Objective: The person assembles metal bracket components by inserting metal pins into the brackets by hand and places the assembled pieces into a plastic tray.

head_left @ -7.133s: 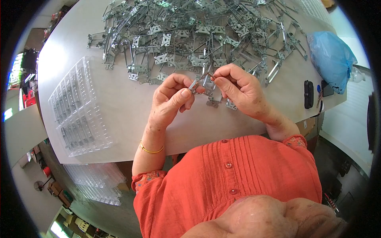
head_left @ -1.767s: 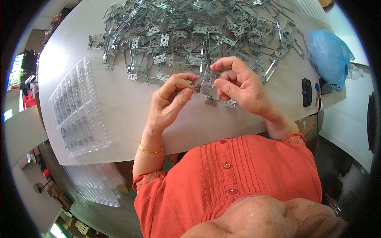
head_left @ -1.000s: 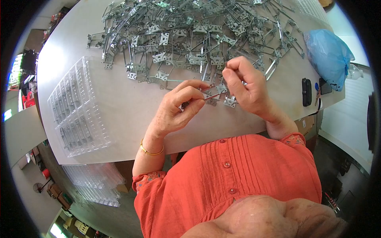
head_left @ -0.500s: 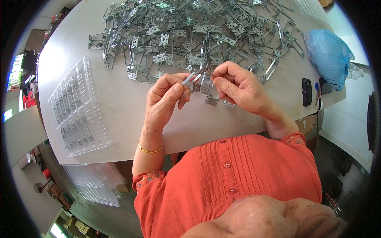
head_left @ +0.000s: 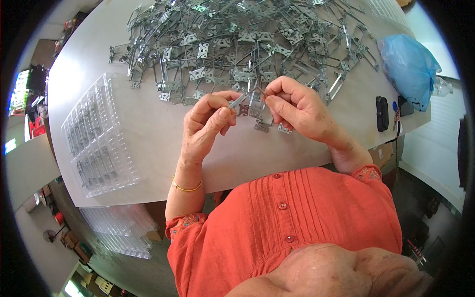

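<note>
- L hand [head_left: 205, 119]: thumb + fingers pinched on a flat metal strip [head_left: 237, 102], slanted up twd the R; gripping it firmly or lightly, can't tell.
- R hand [head_left: 299, 108]: thumb + index pinched on a thin brownish piece [head_left: 262, 91], small in view; other fingers curled in.
- Strip + brownish piece: held up btwn the two hands, in front of the pile's near edge; whether they're joined, can't tell, too small.
- Metal pile [head_left: 222, 49]: big tangle of flat plates w/ holes + thin rods, across far half of the surface [head_left: 163, 171].
- Loose bracket [head_left: 262, 127]: on surface just below the gap btwn hands; a 2nd plate [head_left: 284, 129] lies near it, partly behind R hand.
- Clear tray [head_left: 126, 171]: on surface, well L of L hand, metal parts sitting in its rows.
- Clear tray stack [head_left: 121, 232]: lower down, past surface's near-L edge.
- Far R of surface: blue plastic bag [head_left: 409, 72], clear bottle [head_left: 442, 87] just beside it, partly hidden.
- Nearer edge, R side: black case [head_left: 382, 114], keys [head_left: 396, 116] next to it, dark flat item [head_left: 407, 108] partly under bag.
- Person: red shirt [head_left: 267, 218], gold bracelet [head_left: 187, 188] on L wrist; both forearms at surface's near edge.
</note>
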A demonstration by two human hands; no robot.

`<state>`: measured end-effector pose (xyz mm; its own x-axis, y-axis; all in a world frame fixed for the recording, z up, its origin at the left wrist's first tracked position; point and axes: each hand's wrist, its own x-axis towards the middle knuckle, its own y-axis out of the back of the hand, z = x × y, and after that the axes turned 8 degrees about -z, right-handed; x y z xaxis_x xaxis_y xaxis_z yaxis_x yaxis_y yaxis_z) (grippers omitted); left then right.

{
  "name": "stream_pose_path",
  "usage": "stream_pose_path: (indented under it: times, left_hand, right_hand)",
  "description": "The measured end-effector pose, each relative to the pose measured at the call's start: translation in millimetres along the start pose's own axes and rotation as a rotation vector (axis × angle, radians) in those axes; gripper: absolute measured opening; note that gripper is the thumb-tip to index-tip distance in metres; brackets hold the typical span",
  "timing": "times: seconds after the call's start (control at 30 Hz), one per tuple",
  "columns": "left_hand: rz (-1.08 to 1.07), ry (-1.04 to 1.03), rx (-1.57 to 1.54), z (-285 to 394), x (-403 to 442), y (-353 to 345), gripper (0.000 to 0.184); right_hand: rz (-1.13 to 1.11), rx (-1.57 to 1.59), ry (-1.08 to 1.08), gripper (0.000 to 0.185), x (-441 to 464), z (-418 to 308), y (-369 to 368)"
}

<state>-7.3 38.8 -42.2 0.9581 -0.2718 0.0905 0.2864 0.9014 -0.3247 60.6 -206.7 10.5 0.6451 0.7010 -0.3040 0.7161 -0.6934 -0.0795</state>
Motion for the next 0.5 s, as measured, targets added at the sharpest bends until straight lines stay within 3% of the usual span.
stream_pose_path:
  times: [0.23,0.5]
  left_hand:
    - [-0.014,0.048,0.054,6,1,-8,0.012]
    - [-0.091,0.029,0.102,11,1,-11,0.017]
  right_hand:
    - [-0.02,0.075,0.021,0.023,3,4,4]
    - [-0.132,0.296,-0.059,0.026,4,-5,9]
